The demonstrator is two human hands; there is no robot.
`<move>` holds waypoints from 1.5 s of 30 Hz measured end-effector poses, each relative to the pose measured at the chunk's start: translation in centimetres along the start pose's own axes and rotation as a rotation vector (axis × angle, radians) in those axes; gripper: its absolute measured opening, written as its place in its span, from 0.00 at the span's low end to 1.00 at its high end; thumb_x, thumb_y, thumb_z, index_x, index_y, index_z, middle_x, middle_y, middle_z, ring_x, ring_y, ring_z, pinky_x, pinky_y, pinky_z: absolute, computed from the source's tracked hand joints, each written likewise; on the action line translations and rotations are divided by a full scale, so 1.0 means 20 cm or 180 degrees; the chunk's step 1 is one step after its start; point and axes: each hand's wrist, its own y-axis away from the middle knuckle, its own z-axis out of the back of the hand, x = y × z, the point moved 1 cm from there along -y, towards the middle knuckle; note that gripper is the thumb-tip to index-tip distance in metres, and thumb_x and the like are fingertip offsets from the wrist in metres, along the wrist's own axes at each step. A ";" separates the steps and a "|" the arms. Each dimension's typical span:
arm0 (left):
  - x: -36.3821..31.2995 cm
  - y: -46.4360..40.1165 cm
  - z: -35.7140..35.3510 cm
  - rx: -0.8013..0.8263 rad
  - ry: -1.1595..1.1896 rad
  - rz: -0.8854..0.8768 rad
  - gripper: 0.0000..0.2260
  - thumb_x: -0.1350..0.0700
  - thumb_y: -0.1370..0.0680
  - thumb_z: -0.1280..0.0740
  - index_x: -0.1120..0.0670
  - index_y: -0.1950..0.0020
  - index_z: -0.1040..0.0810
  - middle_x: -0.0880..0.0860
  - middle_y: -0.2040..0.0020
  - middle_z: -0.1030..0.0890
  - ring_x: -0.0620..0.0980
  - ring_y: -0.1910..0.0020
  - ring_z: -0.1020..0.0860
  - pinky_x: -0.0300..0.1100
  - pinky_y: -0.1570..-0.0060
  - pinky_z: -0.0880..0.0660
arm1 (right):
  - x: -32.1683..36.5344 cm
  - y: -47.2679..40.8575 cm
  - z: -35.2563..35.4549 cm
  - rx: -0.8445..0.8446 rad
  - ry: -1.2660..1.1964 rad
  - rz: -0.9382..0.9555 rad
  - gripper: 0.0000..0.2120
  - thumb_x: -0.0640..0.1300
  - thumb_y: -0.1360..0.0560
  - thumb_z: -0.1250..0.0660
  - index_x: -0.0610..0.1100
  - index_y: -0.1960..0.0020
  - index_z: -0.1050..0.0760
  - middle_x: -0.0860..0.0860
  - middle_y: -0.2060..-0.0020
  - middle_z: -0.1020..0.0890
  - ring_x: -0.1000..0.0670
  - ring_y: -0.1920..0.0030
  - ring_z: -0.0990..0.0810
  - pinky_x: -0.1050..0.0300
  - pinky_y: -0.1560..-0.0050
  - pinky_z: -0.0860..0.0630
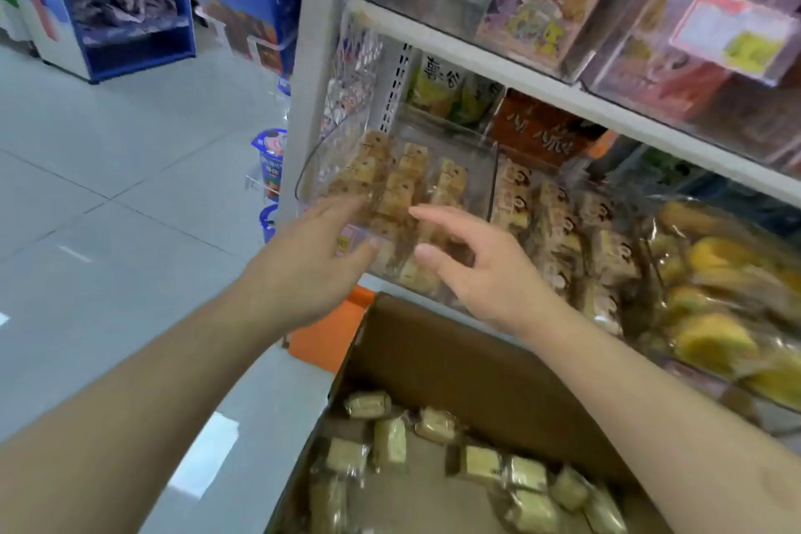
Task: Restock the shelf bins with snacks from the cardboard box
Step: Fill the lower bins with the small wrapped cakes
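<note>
A brown cardboard box (459,364) stands open at the bottom, with several small wrapped snack cakes (390,440) loose on its floor. Above it a clear shelf bin (485,169) holds many of the same brown wrapped cakes (403,186). My left hand (312,256) reaches to the bin's front left, fingers straight, holding nothing. My right hand (472,260) hovers just in front of the bin, fingers spread and loosely bent, also holding nothing.
More clear bins to the right hold panda-print cakes (559,230) and yellow cakes (715,334). A white shelf board (563,95) runs above, with boxed goods on it. An orange base (325,334) sits under the shelf. Blue display stands (130,13) rise across the tiled floor.
</note>
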 end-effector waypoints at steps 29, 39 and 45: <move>0.38 0.78 -1.96 0.4437 -0.1567 -0.0636 0.47 0.37 0.31 0.20 0.39 0.17 0.38 0.44 0.18 0.38 0.48 0.20 0.36 0.43 0.23 0.35 | -1.57 1.80 -0.81 0.2511 0.0108 -0.2449 0.34 0.53 0.25 0.24 0.69 0.26 0.37 0.55 0.30 0.31 0.48 0.31 0.26 0.54 0.36 0.26; 0.36 0.85 -1.97 0.3965 -0.1165 0.0108 0.29 0.51 0.28 0.21 0.49 0.29 0.25 0.50 0.36 0.21 0.47 0.45 0.20 0.30 0.53 0.23 | -1.63 1.63 -0.69 0.1599 -0.1743 -0.3206 0.31 0.33 0.27 0.22 0.61 0.34 0.22 0.50 0.37 0.20 0.47 0.40 0.17 0.53 0.46 0.16; 0.13 0.52 -1.60 0.2891 0.0764 0.1590 0.17 0.56 0.26 0.21 0.52 0.38 0.18 0.52 0.47 0.13 0.44 0.52 0.15 0.36 0.53 0.19 | -1.37 1.39 -0.35 0.0813 -0.3305 -0.3320 0.24 0.28 0.22 0.36 0.50 0.35 0.17 0.39 0.35 0.17 0.33 0.37 0.17 0.30 0.35 0.22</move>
